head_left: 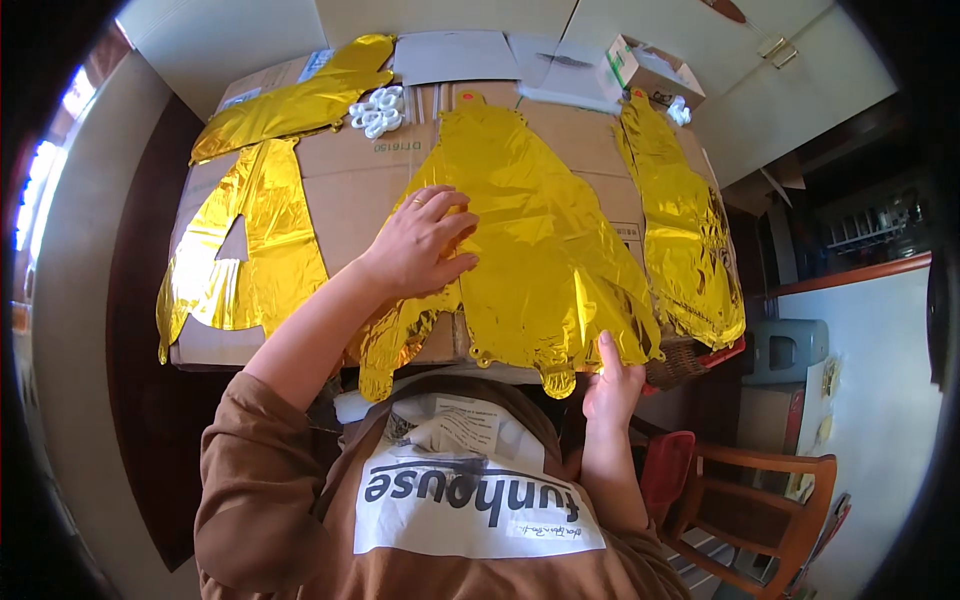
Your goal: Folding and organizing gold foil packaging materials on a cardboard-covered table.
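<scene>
A flat gold foil balloon, roughly a letter A in outline, lies in front of me and overhangs the near edge of the cardboard. My left hand is at its left edge, fingers bent and thumb apart, with crinkled foil showing between them. At the lower right corner my right hand pinches the foil, thumb on top and fingers hidden beneath. To the left lies a gold A-shaped foil balloon. Another gold foil piece lies on the right, and a further one at the far left.
Everything lies on a large cardboard surface. White ring-shaped pieces sit in a cluster at the back, near a white sheet. An opened small box stands back right. A wooden chair and red plastic container are at lower right.
</scene>
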`<state>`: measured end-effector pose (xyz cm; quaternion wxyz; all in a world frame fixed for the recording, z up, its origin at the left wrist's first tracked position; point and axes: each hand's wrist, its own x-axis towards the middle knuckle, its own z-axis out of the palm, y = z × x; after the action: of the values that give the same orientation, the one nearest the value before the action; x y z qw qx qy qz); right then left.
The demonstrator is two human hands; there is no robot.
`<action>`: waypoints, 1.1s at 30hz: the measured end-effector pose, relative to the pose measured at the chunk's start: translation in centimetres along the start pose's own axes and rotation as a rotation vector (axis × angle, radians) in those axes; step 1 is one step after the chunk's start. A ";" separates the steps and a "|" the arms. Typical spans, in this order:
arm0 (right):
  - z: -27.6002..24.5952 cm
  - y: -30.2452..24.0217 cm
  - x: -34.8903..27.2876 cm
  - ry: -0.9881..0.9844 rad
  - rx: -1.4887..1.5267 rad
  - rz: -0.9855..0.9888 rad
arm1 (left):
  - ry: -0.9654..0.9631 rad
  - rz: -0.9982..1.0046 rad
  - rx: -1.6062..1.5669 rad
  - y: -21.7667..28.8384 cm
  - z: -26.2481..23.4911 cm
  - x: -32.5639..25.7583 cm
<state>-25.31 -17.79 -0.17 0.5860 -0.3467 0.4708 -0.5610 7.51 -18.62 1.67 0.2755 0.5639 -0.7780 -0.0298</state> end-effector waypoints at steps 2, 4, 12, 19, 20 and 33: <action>-0.2 0.3 0.1 -0.013 -0.014 0.012 | -0.019 -0.007 0.001 0.3 -0.1 -0.2; 0.1 0.6 0.1 -0.038 -0.008 0.029 | -0.031 -0.014 -0.002 0.2 -0.2 -0.1; 1.8 0.8 -0.1 -0.053 0.033 0.052 | -0.019 0.013 0.027 0.1 -0.3 0.5; -0.4 0.2 0.4 -0.008 0.009 0.033 | 0.001 0.025 0.003 2.6 1.1 -0.2; -0.7 0.3 0.4 -0.015 -0.005 0.037 | -0.001 0.020 0.005 2.6 1.2 -0.3; 0.1 1.0 0.0 0.021 -0.040 -0.052 | 0.065 -0.199 0.088 2.9 -0.6 -2.4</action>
<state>-24.86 -17.67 -1.07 0.5594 -0.3647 0.4790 -0.5698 5.82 -15.32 2.25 0.2710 0.6508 -0.7092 -0.0044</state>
